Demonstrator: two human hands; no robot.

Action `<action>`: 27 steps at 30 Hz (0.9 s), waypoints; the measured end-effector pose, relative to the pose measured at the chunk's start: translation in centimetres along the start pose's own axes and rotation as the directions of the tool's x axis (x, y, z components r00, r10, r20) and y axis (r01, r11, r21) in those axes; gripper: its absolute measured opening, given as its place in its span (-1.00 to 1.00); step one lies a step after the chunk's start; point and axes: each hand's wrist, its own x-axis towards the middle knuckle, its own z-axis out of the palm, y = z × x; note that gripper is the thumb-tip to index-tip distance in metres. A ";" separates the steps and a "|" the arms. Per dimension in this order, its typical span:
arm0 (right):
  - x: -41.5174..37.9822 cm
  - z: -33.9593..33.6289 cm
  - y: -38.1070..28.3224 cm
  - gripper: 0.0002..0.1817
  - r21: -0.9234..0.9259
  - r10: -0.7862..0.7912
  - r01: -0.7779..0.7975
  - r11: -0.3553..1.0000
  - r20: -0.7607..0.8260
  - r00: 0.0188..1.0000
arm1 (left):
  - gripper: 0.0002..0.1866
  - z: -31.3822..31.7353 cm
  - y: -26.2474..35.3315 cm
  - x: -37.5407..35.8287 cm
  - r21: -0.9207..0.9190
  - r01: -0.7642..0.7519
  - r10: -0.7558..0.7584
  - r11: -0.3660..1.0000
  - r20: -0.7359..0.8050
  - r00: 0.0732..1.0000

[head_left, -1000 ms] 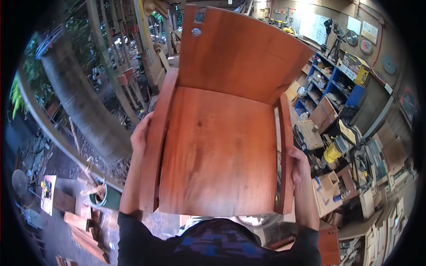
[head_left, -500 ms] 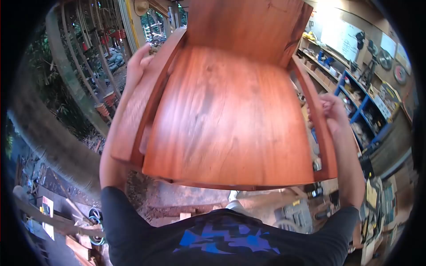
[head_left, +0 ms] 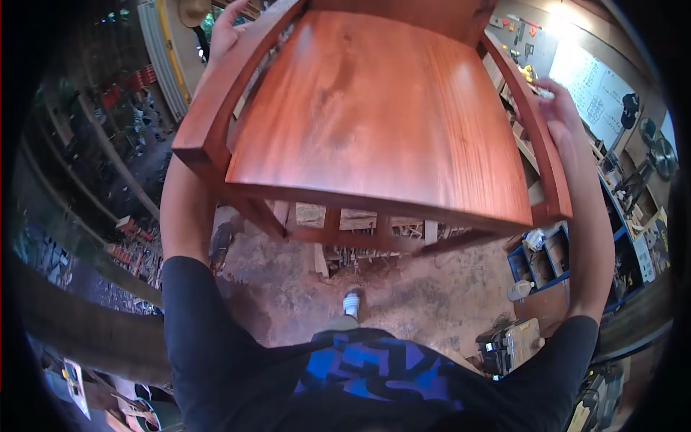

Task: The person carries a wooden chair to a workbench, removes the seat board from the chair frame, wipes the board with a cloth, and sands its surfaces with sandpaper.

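Observation:
A reddish-brown wooden armchair (head_left: 381, 122) fills the upper middle of the head view, lifted off the floor in front of my chest. Its glossy seat faces up at me, and the front legs and lower rails show beneath it. My left hand (head_left: 229, 32) grips it outside the left armrest (head_left: 216, 122); the thumb sticks out and the other fingers are mostly hidden behind the wood. On the other side my right hand (head_left: 558, 108) is closed against the outside of the right armrest (head_left: 533, 122), its fingertips partly hidden. The backrest is cut off by the top edge.
Below is a dusty concrete floor (head_left: 425, 295) with my foot (head_left: 351, 304) on it. Blue shelving (head_left: 558, 252) and a tool case (head_left: 509, 345) stand to the right. A whiteboard (head_left: 594, 90) hangs at the upper right. Timber offcuts (head_left: 320, 259) lie beyond the chair's legs.
The view has tilted and turned, showing more floor. The chair sits higher in view and is angled differently, its front edge and legs now visible. Both hands still hold it.

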 end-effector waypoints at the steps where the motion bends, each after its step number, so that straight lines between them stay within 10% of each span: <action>1: 3.7 0.0 -0.6 -0.54 0.012 0.001 0.000 1.000 -0.036 0.999 | -0.16 -2.7 -1.5 2.7 0.007 -0.013 0.013 1.000 -0.042 0.999; 5: 18.0 -0.2 -1.3 -0.51 -0.078 -0.056 0.052 0.996 -0.047 0.997 | -0.13 -12.9 -6.7 14.2 -0.021 0.111 -0.113 0.994 -0.258 0.960; 9: 33.5 -1.0 -1.3 -0.53 -0.050 -0.022 0.017 0.999 -0.108 0.994 | -0.22 -26.1 -14.0 24.2 -0.109 0.166 -0.175 0.980 -0.079 0.981; 12: 42.6 -1.9 0.6 -0.56 -0.036 0.016 -0.021 0.999 -0.133 0.991 | -0.31 -35.7 -24.2 30.3 -0.075 0.019 -0.046 0.997 -0.391 0.919; 17: 50.8 -0.8 3.2 -0.64 -0.027 0.124 -0.133 0.991 -0.213 0.969 | -0.35 -35.1 -28.2 29.1 -0.244 0.169 -0.220 0.955 -0.200 0.955; 19: 53.3 -1.0 3.7 -0.52 -0.070 0.148 -0.164 0.984 -0.194 0.970 | -0.34 -44.9 -35.4 30.7 -0.208 0.113 -0.186 0.972 -0.378 0.907; 21: 56.2 -1.3 4.7 -0.51 -0.114 0.144 -0.185 0.976 -0.298 0.944 | -0.40 -41.1 -33.4 29.5 -0.310 0.283 -0.337 0.908 -0.139 0.931; 27: 59.8 -4.7 6.1 -0.59 -0.058 0.258 -0.272 0.960 -0.183 0.949 | -0.41 -40.1 -36.9 31.3 -0.066 0.276 -0.274 0.959 -0.469 0.840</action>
